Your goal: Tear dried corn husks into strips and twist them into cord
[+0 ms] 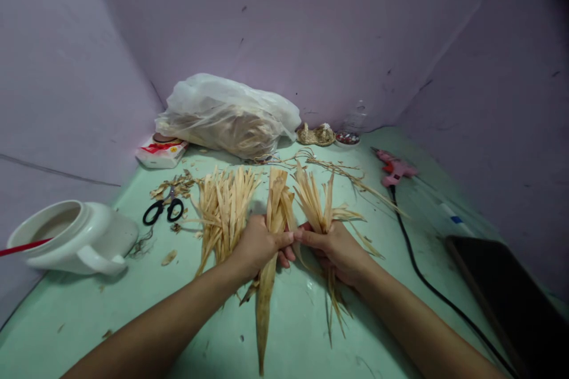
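My left hand [258,246] is curled shut around a long husk [265,302], gripping it about midway. Its split upper end fans up past my knuckles and its pointed tail lies toward me on the tabletop [111,314]. My right hand [338,250] is closed too, wrapped round a bundle of thin strips [316,204] whose tops spread above my fingers and whose ends trail out below my palm. The two hands touch: my right thumb and forefinger meet my left fingertips right at the husk's edge.

Just left of my left hand lies a loose pile of strips [224,204], and beyond that the scissors [163,211]. A white jug [75,237] lies on its side at the far left. A plastic bag [226,115] of more husk sits at the back, and a glue gun [393,169] rests at the back right with its black cord [415,263] running down past my right forearm.

What worries me: this stuff looks dry and brittle, so a pull across the grain rather than along it could snap the husk or tear off a ragged piece. My right hand is full — pinching with it while it holds the bundle could let strips slip out and mix into the pile. And the cord lies near my right arm — a wide sweep of the elbow could snag it and drag the gun, which I can't tell is hot or not.
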`<action>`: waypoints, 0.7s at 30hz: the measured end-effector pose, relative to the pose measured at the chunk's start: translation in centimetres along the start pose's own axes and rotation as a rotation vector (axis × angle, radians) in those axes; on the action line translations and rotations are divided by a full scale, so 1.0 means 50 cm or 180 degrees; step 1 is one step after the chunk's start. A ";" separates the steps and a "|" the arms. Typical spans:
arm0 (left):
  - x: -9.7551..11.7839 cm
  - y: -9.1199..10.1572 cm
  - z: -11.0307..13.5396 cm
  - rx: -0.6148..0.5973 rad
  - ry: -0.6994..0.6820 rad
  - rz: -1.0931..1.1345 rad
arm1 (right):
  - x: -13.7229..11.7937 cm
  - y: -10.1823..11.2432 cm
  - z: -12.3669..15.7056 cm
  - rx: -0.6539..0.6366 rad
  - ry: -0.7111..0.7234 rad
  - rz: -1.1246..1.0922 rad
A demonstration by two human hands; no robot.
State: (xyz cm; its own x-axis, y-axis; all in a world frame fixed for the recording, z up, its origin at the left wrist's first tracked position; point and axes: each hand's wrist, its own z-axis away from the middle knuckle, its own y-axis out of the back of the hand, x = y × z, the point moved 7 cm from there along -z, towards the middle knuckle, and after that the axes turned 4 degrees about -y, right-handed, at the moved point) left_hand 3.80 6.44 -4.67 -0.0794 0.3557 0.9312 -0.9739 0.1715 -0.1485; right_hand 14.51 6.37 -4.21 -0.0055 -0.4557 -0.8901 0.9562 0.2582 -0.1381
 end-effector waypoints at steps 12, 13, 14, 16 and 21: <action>0.000 0.005 0.002 -0.0090 -0.0157 -0.0528 | 0.011 0.011 -0.003 0.0528 0.0052 0.0418; 0.001 0.005 0.004 -0.0101 -0.0168 -0.0574 | 0.014 0.009 -0.003 0.0478 0.0012 0.0335; 0.002 0.004 0.005 -0.0116 -0.0178 -0.0600 | 0.017 0.006 -0.003 0.0389 -0.0034 0.0224; 0.004 0.001 0.007 -0.0181 -0.0192 -0.0591 | 0.021 -0.003 -0.003 0.0163 -0.0105 -0.0005; 0.002 -0.003 0.006 -0.0272 -0.0202 -0.0367 | 0.024 -0.010 -0.001 0.0020 -0.0268 -0.0370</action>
State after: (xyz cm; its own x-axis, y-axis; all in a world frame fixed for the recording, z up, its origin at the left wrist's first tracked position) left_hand 3.87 6.16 -4.43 0.0161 0.2707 0.9625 -0.9559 0.2864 -0.0645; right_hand 14.00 5.72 -5.25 -0.0921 -0.5520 -0.8287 0.9523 0.1942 -0.2352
